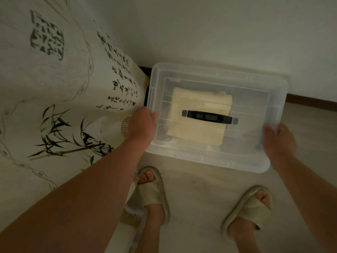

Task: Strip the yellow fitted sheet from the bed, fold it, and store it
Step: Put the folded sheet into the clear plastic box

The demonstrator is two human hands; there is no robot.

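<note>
The folded sheet (198, 117) lay inside the bin (255, 159). The left hand (144, 123) and right hand (279, 139) gripped the lid (209, 77) edges; only closing remained.

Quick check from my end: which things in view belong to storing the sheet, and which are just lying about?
Job:
- folded yellow sheet, inside the box
- clear storage box with its lid and black handle
- left hand and right hand, gripping the box's two ends

Lying about:
- bamboo-print bed cover
- slippers
- floor
</note>
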